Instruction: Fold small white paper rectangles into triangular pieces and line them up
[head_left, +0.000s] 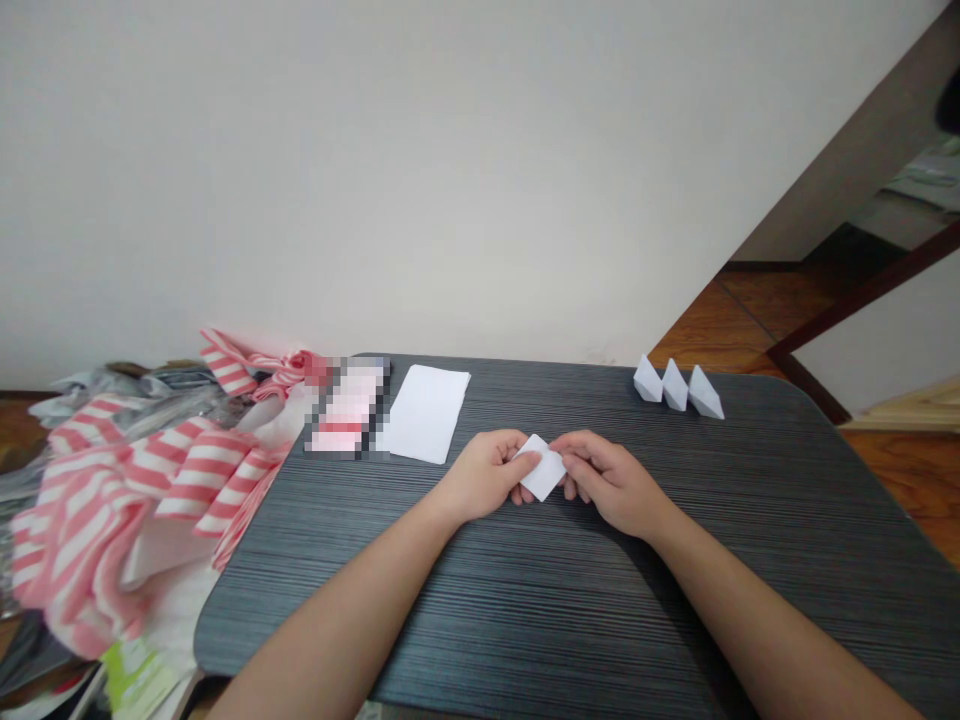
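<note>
A small square of folded white paper [543, 472] is held between my two hands, a little above the dark table, one corner pointing toward me. My left hand [487, 472] pinches its left side, thumb on top and fingers curled beneath. At its right corner, my right hand [611, 482] closes thumb and forefinger on the edge. Three folded white paper boats [674, 385] stand in a row at the back right of the table. Left of my hands lies a stack of white paper sheets [429, 412].
The dark wood-grain table [510, 620] reaches back to a pale wall [450, 180]. A pixelated pink item [346, 408] lies beside the sheets. Red-and-white striped cloth [105, 520] is heaped past the left edge. Wooden flooring [697, 330] shows on the right.
</note>
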